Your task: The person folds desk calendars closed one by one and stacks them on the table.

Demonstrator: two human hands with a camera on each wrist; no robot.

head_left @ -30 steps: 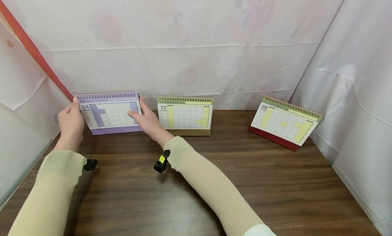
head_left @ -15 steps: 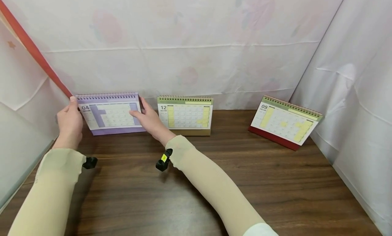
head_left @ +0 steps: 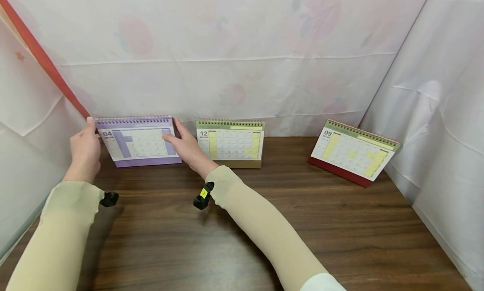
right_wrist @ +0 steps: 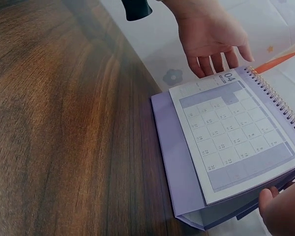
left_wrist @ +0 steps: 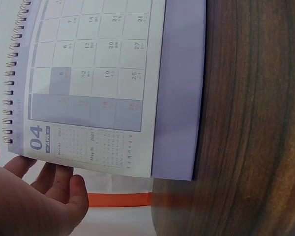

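A purple desk calendar [head_left: 147,144] showing 04 stands at the back left, its base on the wooden table. My left hand [head_left: 85,150] is at its left end, thumb pointing up by the top corner. In the left wrist view, the fingers of this hand [left_wrist: 32,201] lie loosely along the page edge, partly behind it. At the right end is my right hand [head_left: 189,150]; seen from the head, its thumb overlaps the page. From the right wrist, thumb and fingertips [right_wrist: 265,199] show close beside the calendar's end, not pressed over the page; the other fingers are mostly hidden.
Right of my right hand stands a calendar showing 12 [head_left: 234,144], with a tan base. Farther right, a calendar showing 09 [head_left: 349,152] with a dark red base stands at an angle. Pale cloth [head_left: 242,81] hangs behind the wooden table [head_left: 170,249].
The purple calendar stays nearly where it was. My right hand has drawn slightly to the right, uncovering more of its lower right corner. My left hand has edged slightly left from it.
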